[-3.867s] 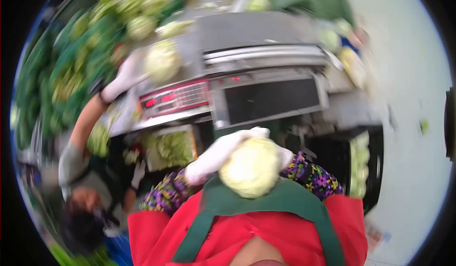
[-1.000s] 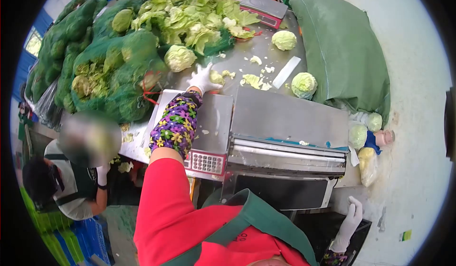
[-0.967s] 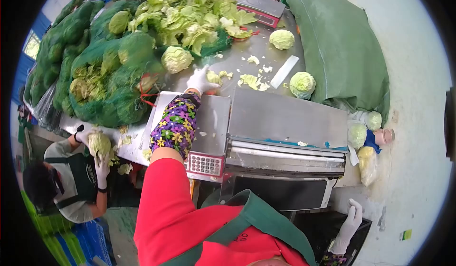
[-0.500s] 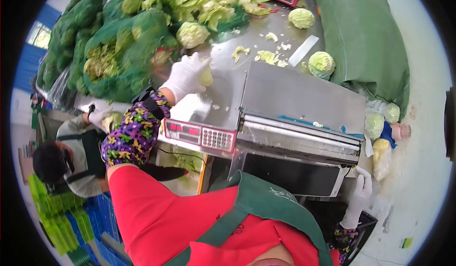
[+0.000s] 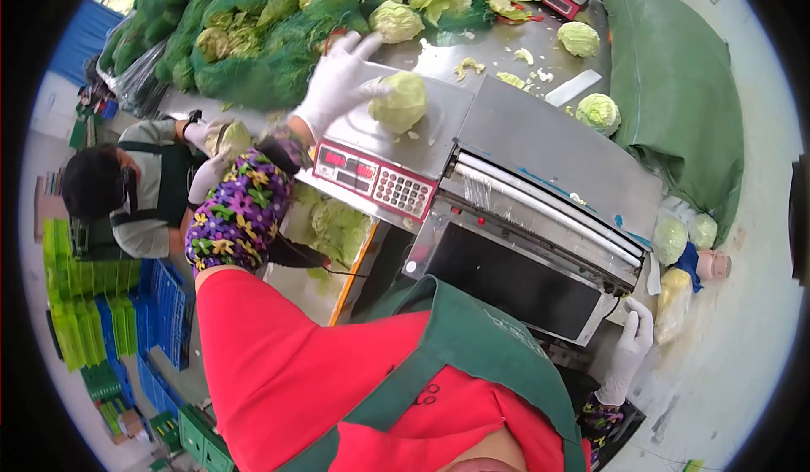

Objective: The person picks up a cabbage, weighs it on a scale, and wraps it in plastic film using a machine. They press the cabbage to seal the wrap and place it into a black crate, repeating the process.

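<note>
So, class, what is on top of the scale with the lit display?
A cabbage and pale scraps sit on its plate, which the cabbage and left hand partly hide.

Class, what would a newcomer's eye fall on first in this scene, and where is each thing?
Probably the bright red top filling much of the lower view, crossed by a green apron. Above it, a pale cabbage sits on the red-fronted scale, the white-gloved left hand spread beside it. A big green sack lies at the upper right.
</note>
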`<state>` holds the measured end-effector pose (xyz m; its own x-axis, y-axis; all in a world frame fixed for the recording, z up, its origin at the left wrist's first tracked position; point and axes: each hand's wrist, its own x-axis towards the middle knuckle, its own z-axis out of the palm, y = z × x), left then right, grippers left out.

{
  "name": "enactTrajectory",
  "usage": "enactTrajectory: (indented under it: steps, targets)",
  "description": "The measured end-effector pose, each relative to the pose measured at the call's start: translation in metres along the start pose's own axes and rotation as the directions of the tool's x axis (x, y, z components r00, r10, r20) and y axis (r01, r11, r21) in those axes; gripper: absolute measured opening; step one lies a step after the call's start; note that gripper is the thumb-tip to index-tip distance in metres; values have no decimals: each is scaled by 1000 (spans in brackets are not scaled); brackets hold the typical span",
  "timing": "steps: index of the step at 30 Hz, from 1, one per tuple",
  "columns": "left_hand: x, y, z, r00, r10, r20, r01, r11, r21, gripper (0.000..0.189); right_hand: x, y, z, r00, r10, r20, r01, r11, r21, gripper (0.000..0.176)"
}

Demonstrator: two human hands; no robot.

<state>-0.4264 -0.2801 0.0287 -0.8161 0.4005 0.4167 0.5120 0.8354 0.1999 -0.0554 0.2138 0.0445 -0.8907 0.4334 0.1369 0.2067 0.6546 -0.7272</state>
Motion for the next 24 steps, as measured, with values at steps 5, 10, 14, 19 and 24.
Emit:
enactTrajectory:
  steps: [5,10,14,19,24]
  targets:
    - [-8,-25,-39,989,-138,-46,138,990,3,87,-6,11,-5,999,34,-8,-33,999,20,21]
    - [-12,-30,-43,986,-164,-34,162,986,-39,87,-2,17,-10,1000,15,1,-15,1000,1,21]
    - [-10,-23,-41,986,-167,12,168,979,-118,86,1,18,-10,1000,2,-1,-2,999,53,20]
    - [-2,-25,-23,991,-124,50,131,979,-155,86,-4,16,-11,998,53,-36,-53,999,7,19]
    - [6,-9,-13,991,-81,111,101,976,-193,81,-14,15,-12,997,46,-60,-49,998,-45,18]
